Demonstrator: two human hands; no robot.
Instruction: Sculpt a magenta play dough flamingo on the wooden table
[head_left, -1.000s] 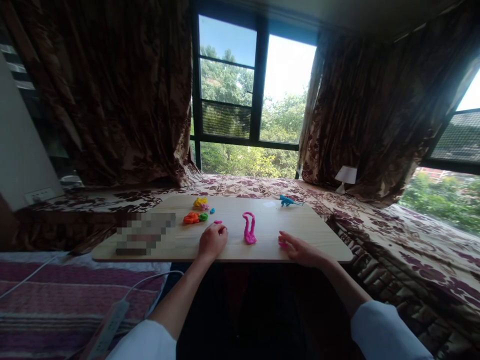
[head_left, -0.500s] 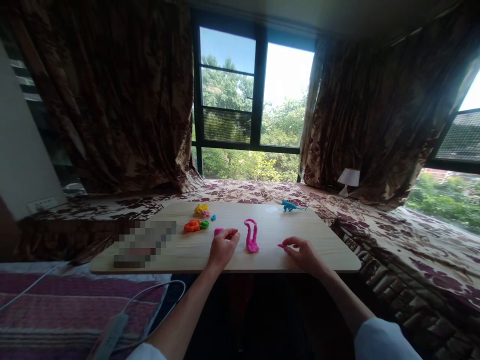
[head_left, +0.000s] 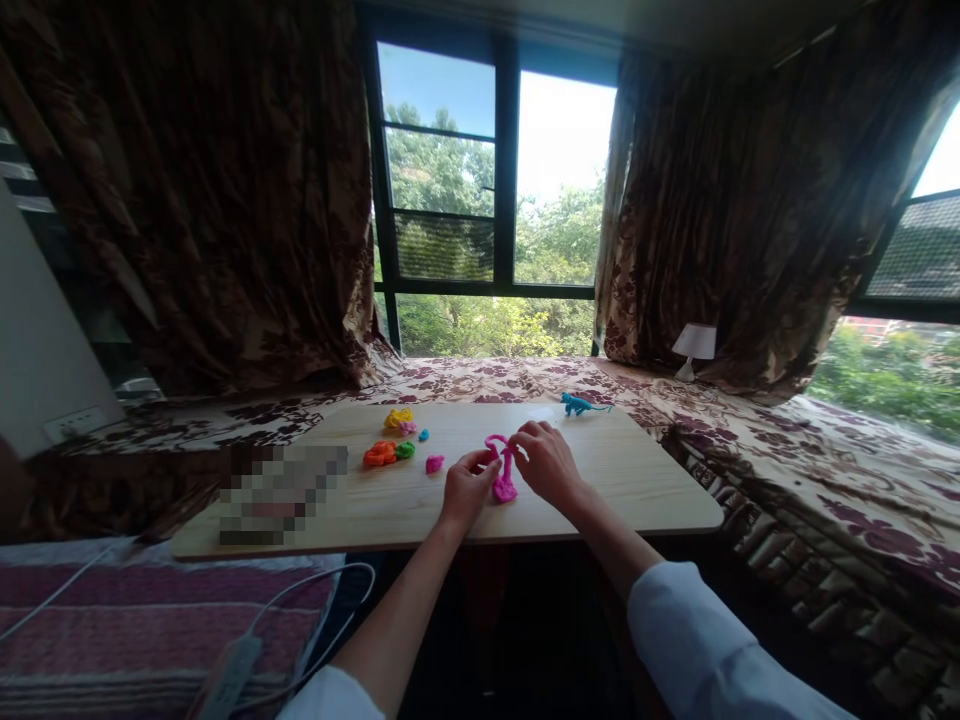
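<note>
Your worktop [head_left: 622, 510] is a pale wood-grained board with rounded corners, standing before a dark-framed window [head_left: 506, 190] with trees outside. 2 heavy brown curtains [head_left: 262, 220] with a floral pattern hang at its sides, and a flower-patterned cloth [head_left: 810, 480] covers the ledge behind and to the right. A small lamp [head_left: 696, 342] with a white shade stands on that ledge. At lower left, a white power strip [head_left: 234, 672] lies on striped bedding [head_left: 90, 620].

Near the middle of the worktop's front part, between your hands, sits a pink loop shape [head_left: 505, 492]: smooth, clay-like strands rise from a lumpy, flattened base and curve together at the top. Your left hand [head_left: 470, 488] pinches its left strand between thumb and fingertips. Your right hand [head_left: 547, 463] has its fingers bent in at the upper right strand; you cannot tell from here whether they grip it.

To the left lies a small pink lump [head_left: 434, 463]. Beyond it are a knobbly orange mass [head_left: 379, 454] touching a green lump [head_left: 405, 450], crinkled yellow clay [head_left: 399, 417] against a pale pink piece [head_left: 407, 428], and a rounded blue bit [head_left: 424, 434]. A blue long-tailed animal figure [head_left: 576, 404] stands at the far right.
</note>
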